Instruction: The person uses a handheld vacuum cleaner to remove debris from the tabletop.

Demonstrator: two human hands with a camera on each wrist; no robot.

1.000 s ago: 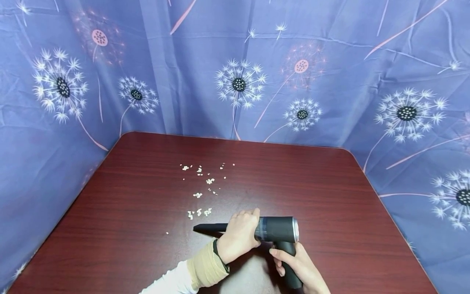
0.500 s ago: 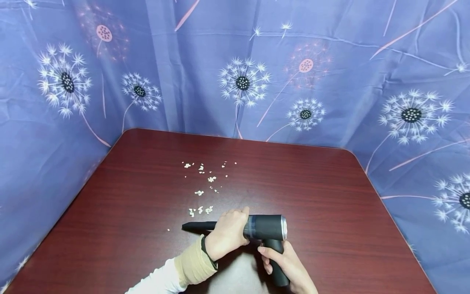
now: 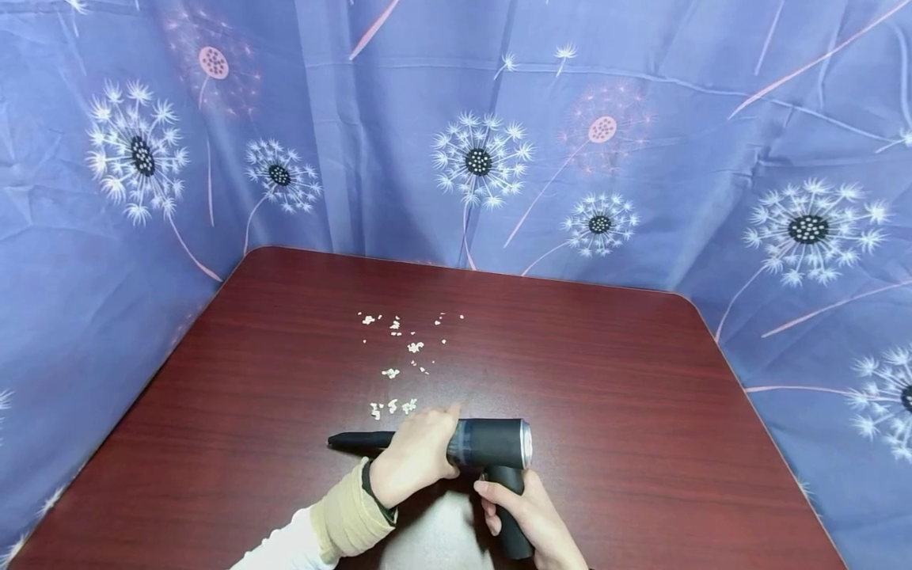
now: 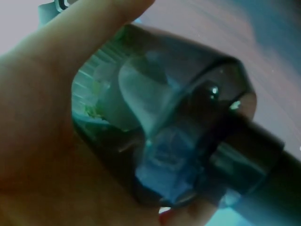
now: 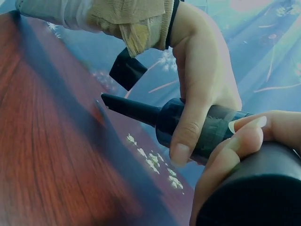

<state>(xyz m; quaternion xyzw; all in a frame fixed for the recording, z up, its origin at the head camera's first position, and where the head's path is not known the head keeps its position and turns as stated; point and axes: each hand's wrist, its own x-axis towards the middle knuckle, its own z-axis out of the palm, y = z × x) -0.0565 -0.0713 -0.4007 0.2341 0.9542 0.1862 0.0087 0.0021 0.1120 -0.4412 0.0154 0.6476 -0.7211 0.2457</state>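
Black, pistol-shaped handheld cleaning device of hard plastic, seen at the lower centre of the head view, with a long, tapering black nozzle directed toward the left of the frame. The right grip, a bare hand, is curled round the black cylindrical handle; the left grip, also bare, is clamped from above on the smoky, transparent faceted chamber just behind the nozzle. The device should prove stiff and fairly light, its weight probably gathered in the barrel. The glossy chamber is likely the most slippery and most easily cracked part, and the slender nozzle a poor hold; the handle offers the surest one, with the chamber best used for steadying. Whether the nozzle's tip touches the dark red, wood-grained tabletop cannot be told. Off-white, irregular crumbs lie scattered left of centre, the nearest clumps just beyond the nozzle. A pale patch of glare marks the smooth surface at the lower centre. Violet-blue fabric hangings printed with white and pink dandelions enclose the far edge and both sides.
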